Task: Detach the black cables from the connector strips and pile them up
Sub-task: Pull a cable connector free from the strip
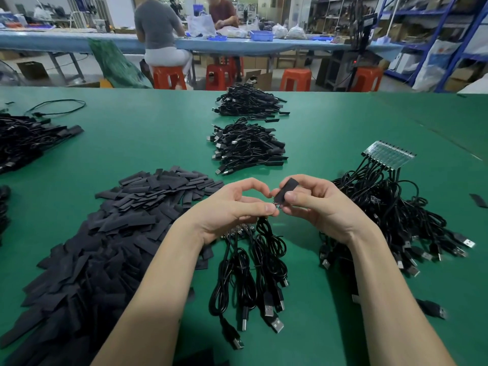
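Observation:
My left hand [232,207] pinches the end of a black cable [266,233] between thumb and forefinger, and several more USB cables [250,286] hang below it onto the green table. My right hand [314,204] pinches a short flat black sleeve [286,190] right at that cable's tip. To the right lies a tangle of black cables [390,220] joined to a clear connector strip [388,155]. Two finished cable piles [248,149] [249,103] lie farther back in the middle.
A large heap of flat black sleeves [118,233] covers the table's left front. More dark cable bundles [29,141] lie at the far left. Beyond the table edge stand orange stools [295,79], and two people sit at a blue bench [79,39].

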Available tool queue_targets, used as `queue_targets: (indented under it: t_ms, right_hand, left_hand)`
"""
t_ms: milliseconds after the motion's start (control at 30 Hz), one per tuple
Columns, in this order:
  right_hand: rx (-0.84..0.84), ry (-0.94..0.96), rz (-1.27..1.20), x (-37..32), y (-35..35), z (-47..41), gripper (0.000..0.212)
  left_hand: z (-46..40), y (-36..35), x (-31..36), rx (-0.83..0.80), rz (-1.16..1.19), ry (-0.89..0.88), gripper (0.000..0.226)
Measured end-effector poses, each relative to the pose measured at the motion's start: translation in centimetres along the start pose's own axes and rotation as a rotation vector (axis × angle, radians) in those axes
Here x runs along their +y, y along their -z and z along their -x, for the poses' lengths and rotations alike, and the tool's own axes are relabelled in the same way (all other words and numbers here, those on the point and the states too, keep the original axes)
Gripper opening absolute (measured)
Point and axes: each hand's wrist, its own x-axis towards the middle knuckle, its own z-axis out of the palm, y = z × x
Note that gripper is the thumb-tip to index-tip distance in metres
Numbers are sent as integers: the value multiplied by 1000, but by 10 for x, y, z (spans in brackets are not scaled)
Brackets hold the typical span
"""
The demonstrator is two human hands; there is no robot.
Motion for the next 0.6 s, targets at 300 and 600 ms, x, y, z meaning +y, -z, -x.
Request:
queue_targets:
  t_ms: [300,600]
  right_hand:
    - [248,2,-145,10,8,-7,23]
    - [351,-34,-253,15,6,-11,10]
  left_hand:
    - [-13,-11,-13,276,-343,-206,15]
    - [-20,-19,-21,402,-378,-347,12]
